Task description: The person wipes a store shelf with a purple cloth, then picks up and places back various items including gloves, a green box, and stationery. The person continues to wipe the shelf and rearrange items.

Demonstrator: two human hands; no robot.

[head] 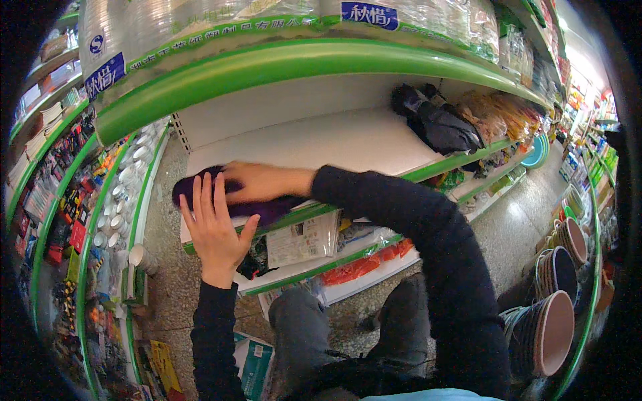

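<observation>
A dark purple cloth (271,209) lies bunched at the left end of a white shelf board (321,145) with a green front edge. My left hand (215,225) rests on the cloth with its fingers extended and slightly apart. Beyond it, my right hand (251,181) reaches across from the right and presses on the same cloth; its fingertips are partly hidden behind the left hand. Whether the right fingers grip the cloth is hard to see.
Black plastic bags (441,125) lie at the shelf's right end. Wrapped plastic cups (281,10) stand on the shelf above. Packaged goods (301,240) fill the lower shelf. Stacked buckets (556,333) stand at the right, and a cardboard box (256,366) is on the floor.
</observation>
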